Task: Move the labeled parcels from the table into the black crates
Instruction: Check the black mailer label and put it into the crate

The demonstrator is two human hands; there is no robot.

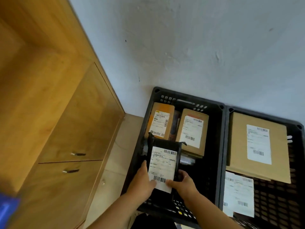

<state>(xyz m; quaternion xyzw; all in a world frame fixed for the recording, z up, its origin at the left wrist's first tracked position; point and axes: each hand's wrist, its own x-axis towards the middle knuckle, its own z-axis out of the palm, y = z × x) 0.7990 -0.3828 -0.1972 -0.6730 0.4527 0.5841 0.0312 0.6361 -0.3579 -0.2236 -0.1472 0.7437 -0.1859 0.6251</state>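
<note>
A black parcel with a white shipping label (163,164) hangs over the left black crate (221,146). My left hand (143,179) grips its lower left edge, and my right hand (183,180) grips its lower right edge, thumbs on the label. Inside that crate stand an orange-brown labeled box (160,123) and a brown labeled box (192,131). The right black crate (297,187) holds a large flat cardboard parcel (259,146) and a white-labeled parcel (237,194) below it.
A wooden cabinet (66,129) with two metal door handles fills the left side. A white wall (198,47) stands behind the crates. Pale floor tiles (113,171) run between the cabinet and the left crate. Something blue (8,209) shows at the bottom left.
</note>
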